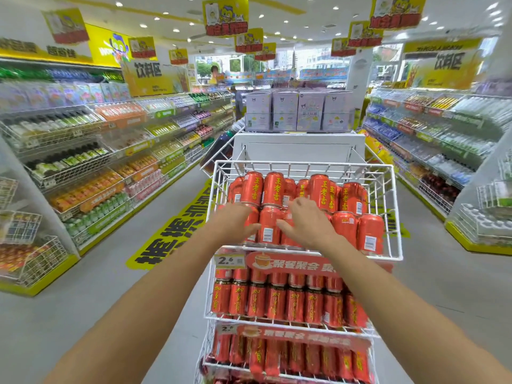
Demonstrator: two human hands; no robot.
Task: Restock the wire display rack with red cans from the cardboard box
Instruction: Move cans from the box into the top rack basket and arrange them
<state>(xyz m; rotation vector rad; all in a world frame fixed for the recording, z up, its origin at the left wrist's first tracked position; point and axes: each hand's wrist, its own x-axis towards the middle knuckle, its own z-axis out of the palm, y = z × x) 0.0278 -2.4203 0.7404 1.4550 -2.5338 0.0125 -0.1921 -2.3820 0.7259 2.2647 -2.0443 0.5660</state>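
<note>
In the top basket of the white wire display rack (pixel 304 164), front-row red metal cans (pixel 268 225) are being pressed by the left hand (pixel 235 221) and right hand (pixel 307 223), fingers spread flat, gripping nothing, so the upper stacked cans risk being toppled; no cardboard box is seen.

Drink shelves (pixel 91 162) packed with bottles and cartons run along the left of the frame, and similar shelves (pixel 432 139) line the right. At upper centre, pale lilac boxes (pixel 297 110) sit in a row on a white stand (pixel 299 146). Yellow signs (pixel 225 16) hang from the ceiling, and a yellow floor sticker (pixel 177 231) lies at centre left.
</note>
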